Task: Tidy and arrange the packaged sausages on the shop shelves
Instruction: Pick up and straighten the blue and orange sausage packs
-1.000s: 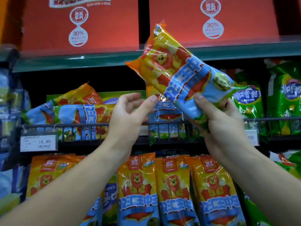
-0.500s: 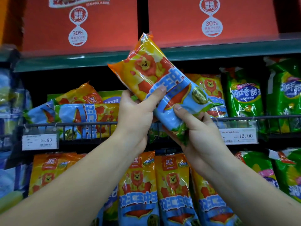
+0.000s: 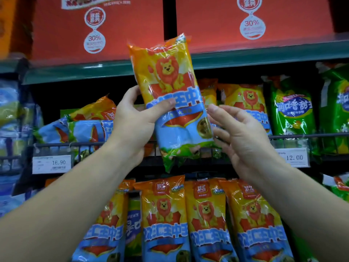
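Left hand [image 3: 132, 121] gripping sausage pack [image 3: 170, 76] (nearly upright), right hand [image 3: 243, 137] splayed — alongside

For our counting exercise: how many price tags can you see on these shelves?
2: the 16.90 tag at left, the 12.00 tag at right. The pack may hide others.

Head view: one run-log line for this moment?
left hand: grips lion sausage pack, nearly upright | right hand: open beside pack, contact unclear | pack: unshelved

This was a shop. Metal shelves [image 3: 245, 58] carried rows of packaged sausages [image 3: 164, 224], with price tags [image 3: 52, 163] reading 16.90 and 12.00 clipped along the wire rail [image 3: 302, 136].
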`<state>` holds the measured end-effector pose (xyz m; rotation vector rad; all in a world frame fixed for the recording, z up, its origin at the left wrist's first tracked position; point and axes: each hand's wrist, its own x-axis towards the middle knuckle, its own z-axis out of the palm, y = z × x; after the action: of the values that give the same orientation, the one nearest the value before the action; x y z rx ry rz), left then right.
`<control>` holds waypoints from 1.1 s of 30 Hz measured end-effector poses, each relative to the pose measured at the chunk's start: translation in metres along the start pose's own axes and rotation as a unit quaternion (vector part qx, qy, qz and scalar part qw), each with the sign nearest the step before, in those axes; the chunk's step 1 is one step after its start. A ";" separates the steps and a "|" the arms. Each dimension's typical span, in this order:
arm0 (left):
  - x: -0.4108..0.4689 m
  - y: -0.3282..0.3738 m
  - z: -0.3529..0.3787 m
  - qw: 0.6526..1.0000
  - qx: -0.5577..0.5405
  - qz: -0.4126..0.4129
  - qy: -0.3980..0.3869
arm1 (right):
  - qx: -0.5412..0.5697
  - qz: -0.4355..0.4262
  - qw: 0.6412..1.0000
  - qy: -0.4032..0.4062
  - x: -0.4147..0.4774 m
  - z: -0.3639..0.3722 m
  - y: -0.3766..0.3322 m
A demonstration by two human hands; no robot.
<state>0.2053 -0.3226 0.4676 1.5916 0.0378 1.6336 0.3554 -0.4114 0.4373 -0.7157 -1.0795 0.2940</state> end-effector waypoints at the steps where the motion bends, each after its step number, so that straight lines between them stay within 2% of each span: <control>1: 0.001 0.000 -0.002 1.000 0.010 0.008 -0.012 | -0.016 -0.010 1.000 -0.013 0.003 0.001 -0.004; 7: 0.010 0.003 -0.008 0.997 0.039 0.038 -0.049 | -0.082 -0.052 0.988 -0.122 0.018 0.015 -0.020; 11: 0.020 0.011 -0.010 0.996 0.040 0.063 -0.055 | -0.095 -0.073 0.981 -0.152 0.030 0.022 -0.025; 23: 0.056 0.008 -0.032 0.991 0.039 0.089 -0.088 | -0.102 -0.133 0.977 -0.131 0.065 0.047 -0.013; 33: 0.069 -0.017 -0.047 0.993 0.054 0.071 -0.073 | -0.147 -0.108 0.975 -0.126 0.072 0.054 0.008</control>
<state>0.1855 -0.2486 0.5048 1.8296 -0.0676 1.6409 0.3421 -0.3453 0.4971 -0.8292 -1.4500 0.0370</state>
